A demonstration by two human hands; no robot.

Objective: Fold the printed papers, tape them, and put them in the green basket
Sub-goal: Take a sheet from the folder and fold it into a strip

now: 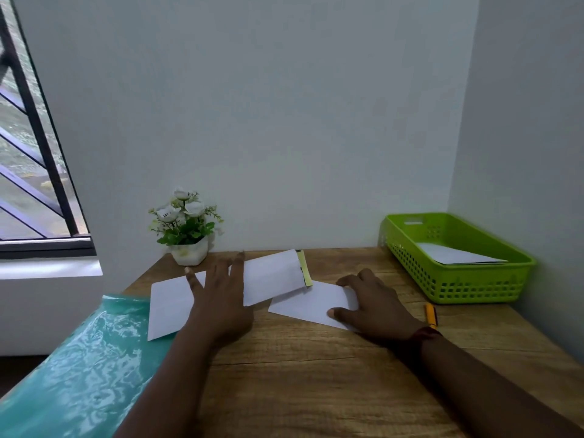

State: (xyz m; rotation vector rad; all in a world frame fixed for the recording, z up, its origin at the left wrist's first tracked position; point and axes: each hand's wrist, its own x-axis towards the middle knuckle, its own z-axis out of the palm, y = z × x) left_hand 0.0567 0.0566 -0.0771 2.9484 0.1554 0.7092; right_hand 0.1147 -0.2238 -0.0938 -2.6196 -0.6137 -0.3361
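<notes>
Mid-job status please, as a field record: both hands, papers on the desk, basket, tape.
left hand: flat, fingers spread, pressing the left white sheet and the paper with a yellow printed edge
right hand: on the right end of the folded paper, fingers bent; grip or press unclear
green basket: far right, white paper inside
tape: none visible
other: yellow pen near the right wrist

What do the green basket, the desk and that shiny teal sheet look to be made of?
Basket: moulded plastic by the look, smooth green, with a grid of holes in its walls.
Desk: wood or wood-look laminate; brown grain lines, matte.
Teal sheet: probably plastic film or coated paper; it throws rippled glare.
</notes>
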